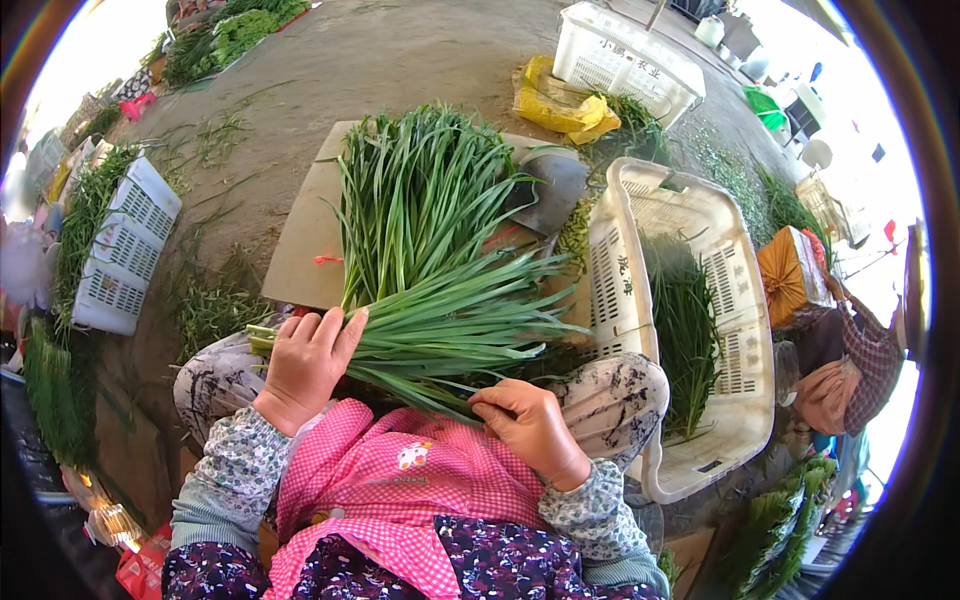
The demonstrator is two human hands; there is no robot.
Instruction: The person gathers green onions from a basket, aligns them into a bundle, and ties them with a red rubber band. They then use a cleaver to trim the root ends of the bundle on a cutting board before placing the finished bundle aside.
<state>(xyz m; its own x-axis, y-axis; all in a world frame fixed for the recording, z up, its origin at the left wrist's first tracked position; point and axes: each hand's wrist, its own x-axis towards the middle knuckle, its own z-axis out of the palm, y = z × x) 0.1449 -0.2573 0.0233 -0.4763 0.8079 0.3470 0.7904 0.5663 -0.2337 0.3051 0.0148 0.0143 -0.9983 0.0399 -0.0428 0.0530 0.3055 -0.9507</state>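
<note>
My left hand is closed around the pale stem end of a bunch of long flat green leaves, likely Chinese chives, held across my lap with the tips to the right. My right hand pinches leaf ends at the bunch's lower edge between thumb and fingers. Just beyond, a larger pile of the same greens lies on a flat board. A small red tie rests on the board left of the pile. Leaves of the bunch partly cover the pile's lower end.
At the right stands a white plastic crate with greens inside. A dark metal blade-like piece lies by the pile. Farther off are a yellow bag and another white crate. A slatted crate is left; a person is far right.
</note>
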